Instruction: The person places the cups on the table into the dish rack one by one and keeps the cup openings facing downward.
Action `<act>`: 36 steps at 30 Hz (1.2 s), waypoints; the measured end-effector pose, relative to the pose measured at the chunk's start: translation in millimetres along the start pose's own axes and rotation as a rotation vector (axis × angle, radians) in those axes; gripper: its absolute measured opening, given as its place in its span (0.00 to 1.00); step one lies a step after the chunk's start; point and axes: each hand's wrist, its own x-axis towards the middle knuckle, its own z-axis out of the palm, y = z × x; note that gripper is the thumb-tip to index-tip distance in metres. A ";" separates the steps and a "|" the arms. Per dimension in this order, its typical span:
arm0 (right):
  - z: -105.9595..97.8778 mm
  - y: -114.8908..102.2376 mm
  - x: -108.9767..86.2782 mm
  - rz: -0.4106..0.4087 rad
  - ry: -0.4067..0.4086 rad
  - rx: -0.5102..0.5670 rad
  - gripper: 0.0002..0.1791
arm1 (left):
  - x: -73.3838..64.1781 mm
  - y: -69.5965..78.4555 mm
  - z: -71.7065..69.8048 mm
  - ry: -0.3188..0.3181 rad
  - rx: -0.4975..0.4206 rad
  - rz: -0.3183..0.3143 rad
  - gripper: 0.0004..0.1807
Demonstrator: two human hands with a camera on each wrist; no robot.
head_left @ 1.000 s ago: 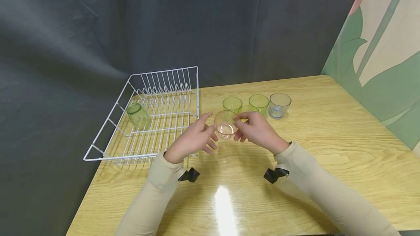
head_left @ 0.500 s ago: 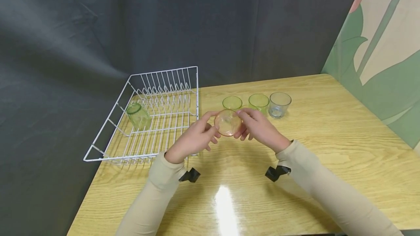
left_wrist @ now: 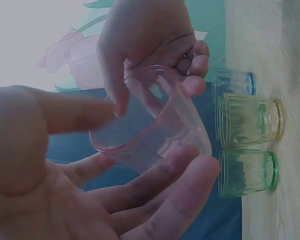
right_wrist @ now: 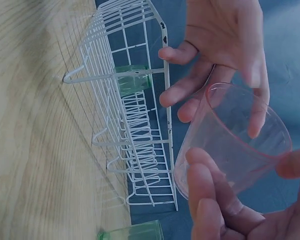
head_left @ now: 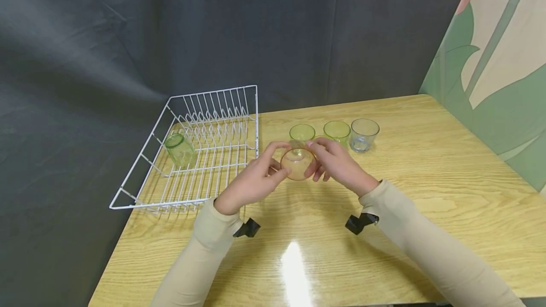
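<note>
A clear pinkish-orange glass is held up over the table between both hands, tilted so its mouth faces the person. My left hand grips it from the left, thumb near the rim and fingers around the far side. From the right, my right hand holds the same glass by its rim and side. In the left wrist view the pink rim of the glass leans between the two hands. The right wrist view has the glass with right fingers beneath its wall and the left hand above.
A white wire dish rack stands at left, holding a tilted green glass. Behind the hands are two yellow-green glasses, a bluish clear glass and a mostly hidden yellow one. A dark curtain hangs behind the wooden table.
The pink glass has tipped from upright until its mouth turned toward the person. The left fingers have closed in around it, and the right hand shifted slightly. The other glasses have stayed put.
</note>
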 end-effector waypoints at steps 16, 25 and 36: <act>-0.9 -2.5 -4.0 -0.051 -0.028 -0.048 0.33 | 1.1 2.5 1.3 0.030 -0.086 -0.082 0.29; -1.7 -4.1 -6.6 -0.077 -0.045 -0.053 0.33 | 1.7 2.6 1.7 0.043 -0.085 -0.086 0.30; -1.1 -6.9 -9.9 -0.092 -0.042 -0.115 0.36 | 0.5 1.2 0.6 0.057 -0.087 -0.114 0.32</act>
